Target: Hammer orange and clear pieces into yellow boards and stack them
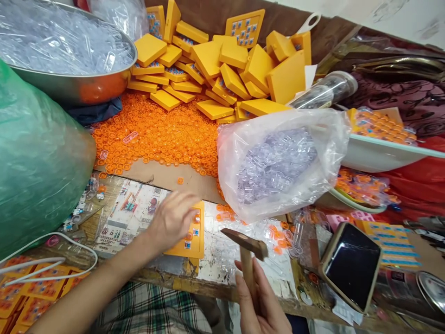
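My right hand (259,304) is wrapped round the wooden handle of a small hammer (247,271), its dark head tilted up above the white work board. Over a yellow plate (198,243) hovers my left hand (174,218), with its fingers curled together. What those fingers pinch, if anything, is hidden. Small blue-and-white pieces sit in the plate, some with orange rings on them. My left hand covers the plate's left part. A few orange rings (224,214) and clear plastic bits lie on the board to the right of the plate.
A heap of orange rings (156,134) spreads behind, below stacked yellow plates (208,60). An open bag (225,153) of clear parts stands right of centre. A metal basin (100,86), a green bag (41,157), a white cable (86,248) and a phone (352,264) lie around.
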Action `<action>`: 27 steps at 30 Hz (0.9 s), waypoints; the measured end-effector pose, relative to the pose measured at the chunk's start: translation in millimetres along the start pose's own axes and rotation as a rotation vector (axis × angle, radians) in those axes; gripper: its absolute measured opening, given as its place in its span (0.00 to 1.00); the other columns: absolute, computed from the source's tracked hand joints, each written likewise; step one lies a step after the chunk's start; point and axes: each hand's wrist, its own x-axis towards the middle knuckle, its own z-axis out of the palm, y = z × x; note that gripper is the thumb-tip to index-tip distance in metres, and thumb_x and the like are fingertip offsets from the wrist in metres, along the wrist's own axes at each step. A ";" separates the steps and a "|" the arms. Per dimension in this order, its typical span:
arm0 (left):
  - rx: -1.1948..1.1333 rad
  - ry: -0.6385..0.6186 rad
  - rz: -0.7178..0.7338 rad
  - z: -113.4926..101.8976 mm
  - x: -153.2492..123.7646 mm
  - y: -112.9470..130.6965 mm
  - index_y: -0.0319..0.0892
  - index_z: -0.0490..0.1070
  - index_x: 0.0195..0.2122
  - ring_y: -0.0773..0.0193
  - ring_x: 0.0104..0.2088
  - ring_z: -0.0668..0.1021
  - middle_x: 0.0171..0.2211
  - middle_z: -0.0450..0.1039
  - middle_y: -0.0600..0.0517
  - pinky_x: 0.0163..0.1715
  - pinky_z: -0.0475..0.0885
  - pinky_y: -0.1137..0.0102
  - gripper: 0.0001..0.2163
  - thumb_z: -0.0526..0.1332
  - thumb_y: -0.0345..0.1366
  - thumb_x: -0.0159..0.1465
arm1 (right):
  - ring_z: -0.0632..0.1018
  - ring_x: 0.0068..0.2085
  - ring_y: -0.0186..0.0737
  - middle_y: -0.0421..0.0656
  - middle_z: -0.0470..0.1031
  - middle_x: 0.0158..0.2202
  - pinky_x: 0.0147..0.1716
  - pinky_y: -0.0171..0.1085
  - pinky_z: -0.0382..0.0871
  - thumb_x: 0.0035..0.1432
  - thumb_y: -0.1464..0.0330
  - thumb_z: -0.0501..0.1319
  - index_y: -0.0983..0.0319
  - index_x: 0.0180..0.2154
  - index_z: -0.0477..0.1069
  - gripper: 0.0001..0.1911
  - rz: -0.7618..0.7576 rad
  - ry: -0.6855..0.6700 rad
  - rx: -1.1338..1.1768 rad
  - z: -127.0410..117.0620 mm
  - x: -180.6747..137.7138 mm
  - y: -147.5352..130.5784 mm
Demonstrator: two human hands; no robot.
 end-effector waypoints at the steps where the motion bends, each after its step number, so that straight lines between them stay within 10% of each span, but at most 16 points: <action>1: 0.003 -0.062 0.038 7.9 -3.8 8.2 0.38 0.72 0.43 0.58 0.43 0.75 0.42 0.77 0.46 0.46 0.71 0.62 0.07 0.56 0.28 0.66 | 0.82 0.45 0.50 0.51 0.80 0.46 0.52 0.49 0.73 0.55 0.64 0.67 0.63 0.55 0.71 0.26 0.050 0.067 0.017 -2.3 -0.3 -1.5; 12: 0.230 -0.646 0.152 53.5 0.0 54.2 0.36 0.71 0.32 0.56 0.38 0.72 0.34 0.74 0.46 0.39 0.65 0.62 0.06 0.57 0.22 0.59 | 0.83 0.42 0.46 0.49 0.81 0.43 0.50 0.48 0.74 0.55 0.63 0.67 0.63 0.56 0.70 0.27 0.107 0.149 0.134 -7.2 2.0 -0.2; 19: 0.172 -0.643 0.119 56.9 6.4 54.0 0.36 0.69 0.40 0.54 0.41 0.74 0.38 0.73 0.44 0.43 0.68 0.59 0.10 0.52 0.21 0.62 | 0.83 0.42 0.42 0.46 0.81 0.45 0.49 0.42 0.75 0.55 0.69 0.67 0.60 0.56 0.70 0.25 0.024 0.095 0.187 -1.4 0.2 8.8; 27: -0.544 -0.442 -0.161 6.5 -27.4 63.2 0.41 0.67 0.44 0.65 0.39 0.78 0.39 0.76 0.49 0.39 0.75 0.72 0.08 0.54 0.26 0.66 | 0.78 0.53 0.49 0.47 0.77 0.53 0.55 0.48 0.71 0.52 0.63 0.70 0.60 0.55 0.71 0.28 0.266 -0.068 0.285 14.8 6.7 -14.4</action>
